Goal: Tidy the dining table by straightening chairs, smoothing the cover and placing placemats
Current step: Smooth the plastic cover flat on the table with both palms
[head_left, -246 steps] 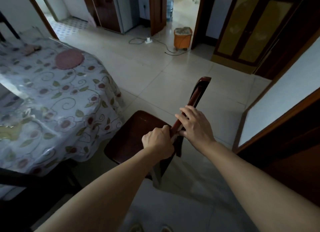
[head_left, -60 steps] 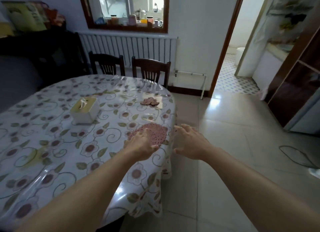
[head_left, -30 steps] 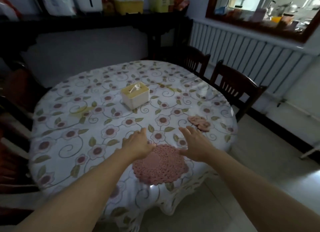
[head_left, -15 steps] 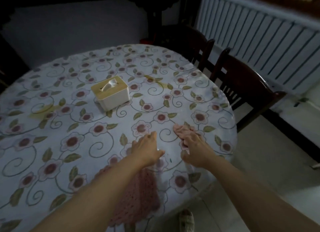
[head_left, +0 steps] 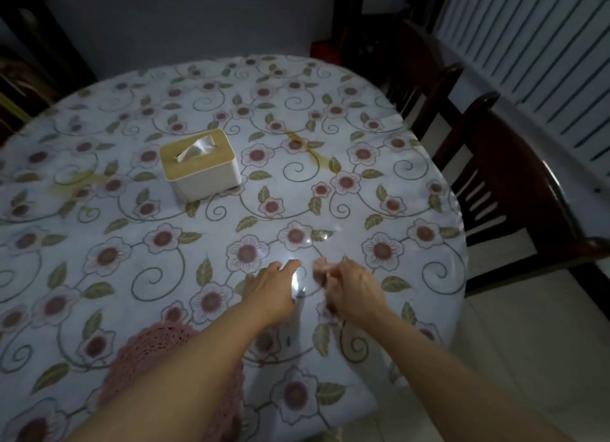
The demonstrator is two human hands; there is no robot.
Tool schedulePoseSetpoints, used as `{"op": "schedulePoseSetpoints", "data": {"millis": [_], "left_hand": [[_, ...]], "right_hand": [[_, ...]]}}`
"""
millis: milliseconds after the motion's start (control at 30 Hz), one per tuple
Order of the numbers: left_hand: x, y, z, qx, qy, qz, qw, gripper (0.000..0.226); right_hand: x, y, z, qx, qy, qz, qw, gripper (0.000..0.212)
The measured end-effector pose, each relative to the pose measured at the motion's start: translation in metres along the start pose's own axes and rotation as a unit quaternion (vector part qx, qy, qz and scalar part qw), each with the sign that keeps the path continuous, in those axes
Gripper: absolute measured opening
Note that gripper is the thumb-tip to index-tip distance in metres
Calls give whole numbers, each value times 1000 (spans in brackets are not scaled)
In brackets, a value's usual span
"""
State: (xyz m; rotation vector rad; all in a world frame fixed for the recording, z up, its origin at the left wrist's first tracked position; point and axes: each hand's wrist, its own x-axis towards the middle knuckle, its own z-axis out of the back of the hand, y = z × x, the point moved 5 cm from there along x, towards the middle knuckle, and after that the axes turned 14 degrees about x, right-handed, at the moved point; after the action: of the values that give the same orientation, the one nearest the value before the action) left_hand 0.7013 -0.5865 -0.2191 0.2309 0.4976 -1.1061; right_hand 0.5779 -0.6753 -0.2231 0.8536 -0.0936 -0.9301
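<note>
Two hands over a floral-covered dining table, the right one gathering a small pink cloth.

The right hand (head_left: 355, 291) has fingers curled around a small pink cloth (head_left: 319, 270), mostly hidden, so its long axis cannot be told. The left hand (head_left: 274, 289) lies just beside it, fingers straight, pointing across the floral table cover (head_left: 346, 177). A round pink crochet placemat (head_left: 148, 349) lies at the near edge, partly under the left forearm. A tissue box (head_left: 201, 164) sits mid-table, long axis slanting left to right. Two dark chairs (head_left: 515, 190) stand at the right edge.
</note>
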Motion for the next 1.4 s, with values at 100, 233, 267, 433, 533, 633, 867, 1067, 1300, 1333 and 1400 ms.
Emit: {"op": "schedulePoseSetpoints", "data": {"millis": [100,233,267,433,533,633,867,1067,1300,1333,1400], "left_hand": [[13,-8,26,-24,-21,-17,999,72],[30,-14,62,-106,-55,-33,992,37],[33,-14,70,-130,-62,-35,989,22],[43,3,98,-262,-97,-5,960,10],[56,17,115,-339,-118,16,933,10],[76,19,122,-304,-140,22,942,8],[142,-17,112,-261,-79,20,962,37],[203,-11,119,-323,-112,109,934,15],[250,22,94,-190,-100,171,962,56],[254,26,91,-176,-110,167,964,56],[264,33,86,-147,-132,157,968,53]], "right_hand": [[12,23,39,148,-90,-20,985,3],[28,51,67,273,-87,-33,957,21],[32,56,71,283,-90,-34,954,22],[43,56,94,214,-193,-45,956,34],[58,53,97,180,-206,-64,960,25],[78,41,99,77,-216,-85,970,19],[145,18,125,59,-257,-114,958,29],[238,23,123,162,-238,-38,957,57],[301,-19,66,155,-165,-70,972,39],[308,-19,59,161,-162,-57,972,36],[325,-18,42,166,-151,-42,974,34]]}}
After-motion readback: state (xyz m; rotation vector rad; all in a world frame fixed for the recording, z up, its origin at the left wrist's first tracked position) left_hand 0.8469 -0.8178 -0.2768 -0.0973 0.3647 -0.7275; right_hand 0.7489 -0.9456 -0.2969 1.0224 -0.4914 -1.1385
